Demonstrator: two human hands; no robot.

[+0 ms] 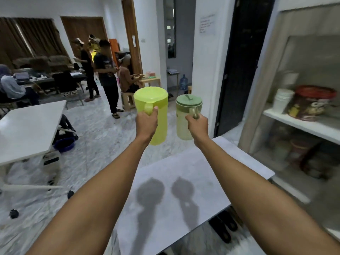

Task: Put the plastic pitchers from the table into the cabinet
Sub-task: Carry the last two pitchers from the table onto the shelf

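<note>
My left hand (pixel 147 122) grips the handle of a bright yellow-green plastic pitcher (pixel 156 111) with a matching lid, held upright in the air. Beside it, my right hand (pixel 197 126) is closed on the handle of a pale, translucent pitcher with a dull green lid (pixel 184 118). Both pitchers hang above the far end of a white table (pixel 184 173), where their shadows fall. The open cabinet (pixel 312 126) stands to the right, its white shelf level with the pitchers.
The cabinet shelf holds stacked white cups (pixel 282 100) and a red-lidded tub (pixel 311 103); more containers sit below. A second white table (pixel 27 129) is at the left. Several people stand and sit across the room. Dark shoes (pixel 223 227) lie under the near table.
</note>
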